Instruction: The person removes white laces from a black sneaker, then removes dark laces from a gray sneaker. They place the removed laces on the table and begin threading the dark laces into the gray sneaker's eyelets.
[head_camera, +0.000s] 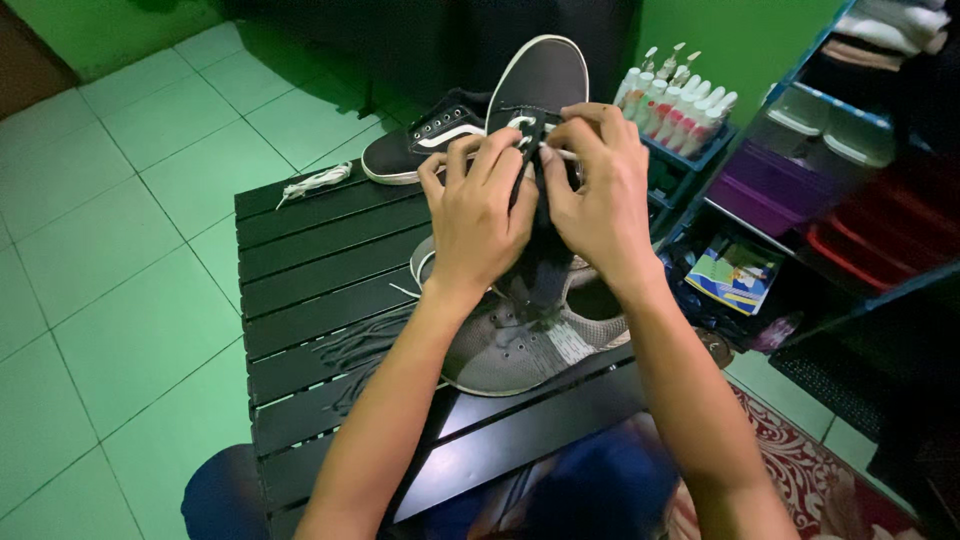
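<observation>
Bottles (672, 100) with pale caps stand packed in a small blue crate (700, 150) at the upper right of the frame, just behind the desk (310, 260). To their right I see stacked plastic drawers (800, 170) in purple and red on a shelf. A second black shoe (425, 140) with a white stripe lies on its side at the far edge of the desk, and a loose white lace (315, 182) sits at the upper left corner of the slats. A grey shoe (520, 345) lies in the middle of the desk, directly under my wrists. The black shoe (535, 90) I am holding is upright at top centre, toe pointing away. Both hands are raised close together: my left hand (478, 215) grips the shoe's side, and my right hand (600, 190) pinches at its lace holes. A red patterned rug (820, 480) shows at lower right.
</observation>
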